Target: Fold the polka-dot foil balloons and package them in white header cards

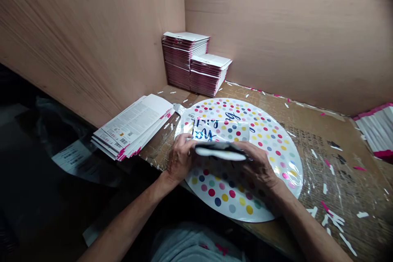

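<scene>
A round white foil balloon (274,131) with coloured dots and dark blue lettering lies flat on the cardboard-covered table. Above its middle, a dark folded item with a pale edge (221,152) spans the space between my hands; its blurred shape does not tell what it is. My left hand (181,156) grips its left end with bent fingers. At the other end, my right hand (258,164) holds it, the fingers partly hidden behind it. The balloon's neck points to the upper left.
Printed white cards (132,125) lie fanned at the left edge. Two stacks of pink-edged packs (179,61) stand in the corner against wooden walls. More packs (379,129) sit at the far right. White and pink scraps (336,219) litter the cardboard surface (353,180).
</scene>
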`<state>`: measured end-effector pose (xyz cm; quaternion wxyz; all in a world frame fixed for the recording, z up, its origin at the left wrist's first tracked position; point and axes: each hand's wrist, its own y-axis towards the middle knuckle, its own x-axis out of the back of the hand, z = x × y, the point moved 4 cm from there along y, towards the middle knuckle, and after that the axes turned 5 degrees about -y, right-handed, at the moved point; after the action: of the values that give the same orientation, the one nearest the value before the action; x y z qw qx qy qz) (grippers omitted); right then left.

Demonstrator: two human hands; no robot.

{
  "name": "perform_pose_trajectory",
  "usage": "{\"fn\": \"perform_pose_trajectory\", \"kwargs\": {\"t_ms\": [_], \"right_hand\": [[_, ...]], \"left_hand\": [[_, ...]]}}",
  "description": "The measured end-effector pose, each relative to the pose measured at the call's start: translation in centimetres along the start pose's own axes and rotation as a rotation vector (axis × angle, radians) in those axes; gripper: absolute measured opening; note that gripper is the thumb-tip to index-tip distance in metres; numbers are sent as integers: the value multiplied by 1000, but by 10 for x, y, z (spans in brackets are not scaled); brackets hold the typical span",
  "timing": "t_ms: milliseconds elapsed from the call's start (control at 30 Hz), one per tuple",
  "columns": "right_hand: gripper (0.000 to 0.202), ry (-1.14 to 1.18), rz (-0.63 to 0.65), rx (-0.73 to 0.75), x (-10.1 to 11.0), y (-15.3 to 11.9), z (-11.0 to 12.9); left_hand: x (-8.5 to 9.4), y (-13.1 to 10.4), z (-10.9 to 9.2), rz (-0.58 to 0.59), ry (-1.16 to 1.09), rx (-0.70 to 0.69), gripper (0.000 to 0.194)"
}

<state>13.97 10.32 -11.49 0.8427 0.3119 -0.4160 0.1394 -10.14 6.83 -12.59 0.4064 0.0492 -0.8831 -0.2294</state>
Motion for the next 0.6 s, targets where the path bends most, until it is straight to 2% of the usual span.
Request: {"fn": "perform_pose_trajectory", "kwargs": {"t_ms": [67, 167, 267, 333, 400, 433, 500, 533, 600], "right_hand": [[32, -16, 55, 78, -4, -10, 1], [30, -78, 126, 16, -10, -9, -4], [27, -99, 152, -200, -14, 8, -11], [32, -121, 168, -387, -18, 23, -16], [43, -175, 198, -517, -23, 36, -19], [46, -207, 213, -546, -25, 42, -20], [48, -268, 247, -553, -28, 50, -23], [48, -287, 273, -546, -28, 53, -24], [48, -323, 328, -545, -27, 54, -24]], "left_hand": [[4, 1, 1, 66, -15, -16, 15], [4, -3, 6, 132, -7, -47, 18], [2, -6, 15, 49, 24, 98, 13], [-1, -8, 20, -20, 65, 252, 26], [-4, -9, 18, -72, 105, 318, 43], [-3, -9, 15, -107, 134, 300, 48], [0, -8, 6, -171, 208, 177, 57], [1, -6, 1, -155, 240, 85, 63], [-4, -4, -4, -1, 274, -76, 69]]}}
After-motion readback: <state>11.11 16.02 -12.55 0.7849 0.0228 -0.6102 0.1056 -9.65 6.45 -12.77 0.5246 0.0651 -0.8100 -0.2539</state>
